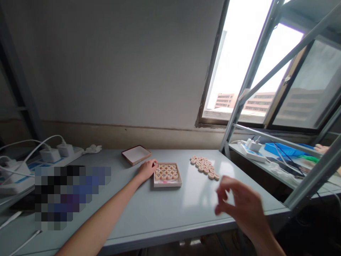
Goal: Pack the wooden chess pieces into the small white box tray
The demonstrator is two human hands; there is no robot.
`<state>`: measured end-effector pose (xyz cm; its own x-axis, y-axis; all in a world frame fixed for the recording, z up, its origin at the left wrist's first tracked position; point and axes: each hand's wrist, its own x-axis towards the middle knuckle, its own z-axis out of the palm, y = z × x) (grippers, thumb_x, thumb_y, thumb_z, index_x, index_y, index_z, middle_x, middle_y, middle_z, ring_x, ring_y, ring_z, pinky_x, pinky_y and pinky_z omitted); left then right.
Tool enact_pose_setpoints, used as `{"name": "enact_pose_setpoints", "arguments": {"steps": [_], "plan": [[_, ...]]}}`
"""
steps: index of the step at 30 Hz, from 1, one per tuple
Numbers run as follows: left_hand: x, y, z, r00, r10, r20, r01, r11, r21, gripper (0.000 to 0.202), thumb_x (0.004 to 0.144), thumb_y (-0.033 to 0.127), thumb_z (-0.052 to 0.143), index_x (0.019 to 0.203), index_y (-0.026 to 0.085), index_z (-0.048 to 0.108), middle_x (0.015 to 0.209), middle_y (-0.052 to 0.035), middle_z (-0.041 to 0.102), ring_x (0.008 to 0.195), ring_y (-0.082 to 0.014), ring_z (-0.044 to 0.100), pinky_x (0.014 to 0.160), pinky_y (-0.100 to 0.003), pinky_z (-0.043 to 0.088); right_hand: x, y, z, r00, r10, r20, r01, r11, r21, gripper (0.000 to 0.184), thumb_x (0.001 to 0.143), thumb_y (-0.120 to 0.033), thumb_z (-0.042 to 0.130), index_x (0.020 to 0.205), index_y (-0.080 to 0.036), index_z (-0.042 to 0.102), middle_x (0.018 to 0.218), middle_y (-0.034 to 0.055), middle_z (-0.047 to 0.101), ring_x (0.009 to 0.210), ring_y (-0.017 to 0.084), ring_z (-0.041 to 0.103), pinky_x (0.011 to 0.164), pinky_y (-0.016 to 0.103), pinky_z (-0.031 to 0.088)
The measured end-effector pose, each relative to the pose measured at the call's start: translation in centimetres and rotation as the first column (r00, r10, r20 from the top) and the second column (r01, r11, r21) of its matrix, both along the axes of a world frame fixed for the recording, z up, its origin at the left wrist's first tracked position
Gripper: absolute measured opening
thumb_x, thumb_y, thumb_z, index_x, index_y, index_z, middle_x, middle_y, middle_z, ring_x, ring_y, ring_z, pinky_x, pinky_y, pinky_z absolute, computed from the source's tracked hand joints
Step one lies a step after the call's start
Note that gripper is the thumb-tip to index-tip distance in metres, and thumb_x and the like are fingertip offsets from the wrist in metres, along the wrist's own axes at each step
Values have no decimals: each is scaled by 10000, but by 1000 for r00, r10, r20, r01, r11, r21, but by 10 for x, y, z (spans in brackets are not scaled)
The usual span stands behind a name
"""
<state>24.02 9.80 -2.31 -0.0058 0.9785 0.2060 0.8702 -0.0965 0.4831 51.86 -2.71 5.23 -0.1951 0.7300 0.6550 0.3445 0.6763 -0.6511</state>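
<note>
A shallow open box point(167, 185) lies on the grey table, holding rows of round wooden Chinese chess pieces point(167, 171) with dark characters. The front strip of its floor shows bare, with a pinkish mark. My left hand point(146, 171) grips the box's left edge near the back corner, its fingertips partly hidden. To the right, a loose group of more chess pieces point(204, 165) lies flat on the table. My right hand point(237, 199) hovers in front of that group, slightly blurred. Its thumb and curled fingers are apart, with nothing visible between them.
The box lid point(136, 155) rests upturned behind my left hand. Power strips with chargers stand at the left point(77, 153) and right point(252, 153). A metal frame post point(241, 103) rises at the table's right. Beyond it are a blue tray point(282, 150) and another person's hand point(321, 148).
</note>
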Motion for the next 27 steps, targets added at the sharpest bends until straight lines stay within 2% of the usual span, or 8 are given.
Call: {"name": "enact_pose_setpoints", "arguments": {"steps": [3,7,10,14,19,24,27], "plan": [[0,0,0,1000,2,-1,-2,1000,-3,242,802,256,418,955,183,590,918,-59,657,844,-174,592,710,-236,404,-5,44,-17,992,-24,124,33,997,-68,231,582,-375,713,696,-188,638,527,-14,592,496,124,499,514,263,430],[-1,1,-1,1000,-10,-2,10,1000,5,244,802,254,415,948,179,595,923,-62,658,850,-183,592,698,-239,404,13,102,-47,938,-177,298,216,971,-105,172,622,-367,648,692,-212,666,641,11,659,575,161,574,570,278,442],[-1,1,0,1000,-7,-3,7,1000,-2,242,800,263,418,949,188,594,921,-54,659,850,-182,590,687,-234,401,34,125,-55,841,-340,421,398,916,-54,180,678,-379,584,732,-239,682,671,19,671,631,193,607,586,285,434],[-2,1,1,1000,-20,-2,20,1000,-6,245,808,277,399,941,196,588,930,-52,652,838,-175,586,664,-225,394,45,135,-56,723,-456,520,528,849,10,253,783,-345,463,860,-238,678,783,44,674,736,206,607,621,291,418],[-2,1,1,1000,-13,4,13,1000,-12,244,807,287,392,919,199,590,889,-53,654,808,-181,589,630,-228,389,36,136,-64,543,-488,683,477,849,228,212,785,-342,498,912,-284,659,1091,42,578,965,260,488,729,374,341],[-2,3,-1,999,-21,27,21,1000,2,228,805,286,397,885,201,592,851,-38,653,770,-169,588,635,-228,390,33,136,-67,513,-439,738,455,868,201,166,780,-334,515,856,-291,656,1084,53,531,986,254,445,742,390,310],[-2,3,-2,999,-11,30,11,1000,-2,222,799,278,404,885,199,593,843,-37,654,754,-170,587,624,-232,387,33,136,-63,542,-314,779,448,893,48,159,754,-364,539,831,-281,651,1046,55,534,977,259,450,749,397,329]]}}
